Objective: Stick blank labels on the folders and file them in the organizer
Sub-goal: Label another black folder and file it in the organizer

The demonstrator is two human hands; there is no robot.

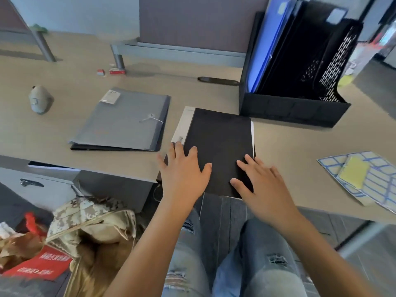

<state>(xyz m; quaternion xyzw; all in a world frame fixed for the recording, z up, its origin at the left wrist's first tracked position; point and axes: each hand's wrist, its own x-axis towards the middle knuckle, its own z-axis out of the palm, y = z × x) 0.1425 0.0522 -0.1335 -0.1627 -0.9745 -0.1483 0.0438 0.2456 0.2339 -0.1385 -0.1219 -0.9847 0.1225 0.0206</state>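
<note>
A: Start closest in. What lies nearest the black folder?

B: Just this side of it, a pair of knees in faded, ripped jeans (235,254). Near-left of the black folder (218,146), down on the floor, sits a camouflage bag (90,219) with a red paper (40,266) beside it.

A: And the hands?

B: Both lie flat on the black folder's near end. The left hand (184,174) has its fingers spread, palm down on the near-left corner. The right hand (261,187) is spread too, fingertips pressing the cover at the near-right corner. Neither curls round anything.

A: Where does the folder itself sit?

B: On the desk (289,142), its near edge hanging over the desk's front edge above the knees. A white strip with a barcode (183,127) shows along its left side, a thin white edge along its right.

A: What's to its right?

B: Label sheets (368,179), blue-bordered blank rectangles, with a yellow pad (353,171) lying on top. They are apart from the folder.

A: To its left?

B: A grey folder (122,121) with a string tie and a white sticker at its far-left corner, stacked on something dark. Further left, a small grey object (39,99) I can't identify.

A: And beyond the black folder?

B: Far-right of it stands the black organizer (295,108), with a blue folder (267,46) upright in its left slot and dark ones beside it. Straight beyond lies a slim black object (217,80); far-left of that, two small red-and-white boxes (111,71).
</note>
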